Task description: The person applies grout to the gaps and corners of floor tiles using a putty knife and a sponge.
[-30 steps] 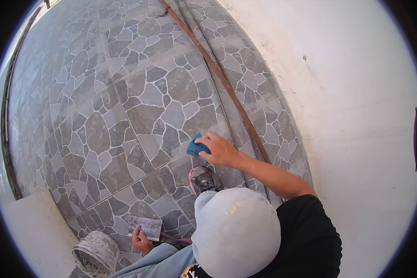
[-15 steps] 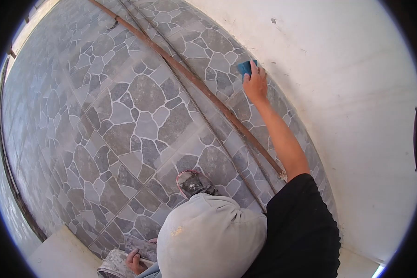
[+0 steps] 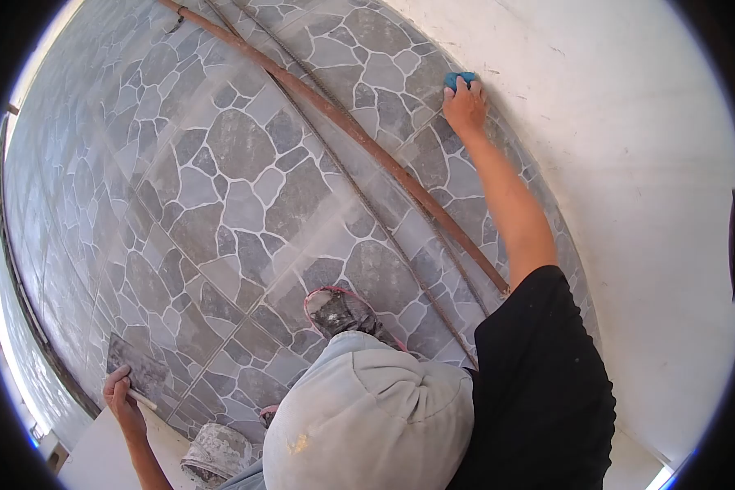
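Observation:
My right hand [image 3: 465, 110] reaches far forward, its fingers curled over a teal sponge [image 3: 462, 80] at the floor's edge beside the white wall. At the lower left, my left hand [image 3: 122, 390] is closed on the pale handle of a flat grey trowel [image 3: 139, 367], its smeared blade turned upward. Below and to the right of that hand stands a plaster-spattered bucket [image 3: 218, 451], partly hidden at the frame's bottom. The floor [image 3: 241, 147] under everything is grey stone-pattern tile with pale joints.
A rusty pipe [image 3: 359, 135] and thin steel bars [image 3: 335, 159] lie diagonally across the tiles, left of my right arm. The white wall [image 3: 621, 188] rises along the right. A dusty shoe [image 3: 335, 310] shows in front of the pale cap [image 3: 367, 416].
My left hand has swung left and forward with the trowel, away from the bucket. My right hand has moved forward and slightly right along the wall with the sponge.

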`<state>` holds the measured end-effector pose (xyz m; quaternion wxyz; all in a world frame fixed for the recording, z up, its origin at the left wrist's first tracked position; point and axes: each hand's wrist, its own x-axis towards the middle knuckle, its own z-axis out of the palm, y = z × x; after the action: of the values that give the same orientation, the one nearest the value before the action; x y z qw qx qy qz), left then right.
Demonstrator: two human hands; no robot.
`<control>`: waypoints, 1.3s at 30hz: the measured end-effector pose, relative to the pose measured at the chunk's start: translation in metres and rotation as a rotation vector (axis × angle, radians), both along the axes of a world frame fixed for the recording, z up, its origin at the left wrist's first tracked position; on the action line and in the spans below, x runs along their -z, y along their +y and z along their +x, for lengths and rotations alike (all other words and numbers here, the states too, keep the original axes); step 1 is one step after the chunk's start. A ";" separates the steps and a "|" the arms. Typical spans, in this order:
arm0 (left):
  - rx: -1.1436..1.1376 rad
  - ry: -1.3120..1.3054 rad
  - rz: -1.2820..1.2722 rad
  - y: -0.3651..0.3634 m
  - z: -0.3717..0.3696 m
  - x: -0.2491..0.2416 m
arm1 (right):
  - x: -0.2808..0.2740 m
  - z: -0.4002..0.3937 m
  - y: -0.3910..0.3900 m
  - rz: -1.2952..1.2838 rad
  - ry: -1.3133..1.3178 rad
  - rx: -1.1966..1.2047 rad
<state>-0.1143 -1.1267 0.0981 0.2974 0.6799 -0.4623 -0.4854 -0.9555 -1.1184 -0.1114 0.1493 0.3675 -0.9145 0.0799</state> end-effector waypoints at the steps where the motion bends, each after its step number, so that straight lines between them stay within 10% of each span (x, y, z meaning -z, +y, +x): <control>1: 0.034 0.028 0.024 -0.002 -0.011 0.011 | 0.008 0.006 -0.006 -0.004 -0.003 0.013; 6: 0.203 -0.039 0.270 0.025 -0.045 0.050 | 0.014 -0.039 0.009 -0.145 0.084 -0.303; 16: 0.225 -0.516 0.044 0.055 0.072 0.052 | 0.009 -0.057 0.224 -0.025 -0.039 0.069; 26: 0.499 -0.468 -0.050 -0.073 -0.022 0.049 | 0.011 -0.029 -0.030 -0.186 -0.050 -0.280; 39: 0.285 -0.727 0.009 -0.014 0.023 0.034 | -0.003 -0.063 0.435 0.137 -0.097 0.507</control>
<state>-0.0914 -1.1406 0.0640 0.0406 0.7379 -0.6251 -0.2511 -1.0183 -0.6834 -0.1089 0.0954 0.1319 -0.9866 -0.0046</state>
